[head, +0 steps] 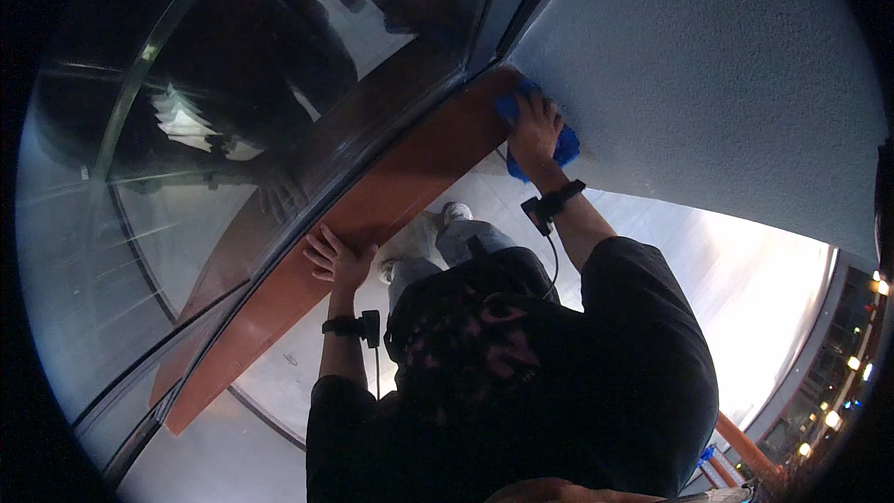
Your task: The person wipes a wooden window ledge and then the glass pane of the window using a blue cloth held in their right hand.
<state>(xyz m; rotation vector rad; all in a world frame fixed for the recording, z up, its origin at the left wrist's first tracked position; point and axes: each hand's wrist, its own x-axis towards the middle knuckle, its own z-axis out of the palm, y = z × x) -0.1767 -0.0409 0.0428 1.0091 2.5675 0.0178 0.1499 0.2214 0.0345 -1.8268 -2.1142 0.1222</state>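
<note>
My right hand (538,127) presses on a blue cloth (567,148) at the far end of a reddish-brown window ledge (419,171), where the ledge meets the textured wall. Part of the cloth hangs over the ledge's edge, and the hand covers its middle. My left hand (340,258) rests with its fingers spread on the same ledge, nearer the picture's lower left, and holds nothing. Each wrist wears a black strap with a small device and a cable.
Beyond the ledge stands a large glass pane (230,119) with reflections, its dark frame running along the ledge. A grey textured wall (698,84) rises at the right. Pale floor (272,363) lies below. An orange-brown bar (747,443) shows at lower right.
</note>
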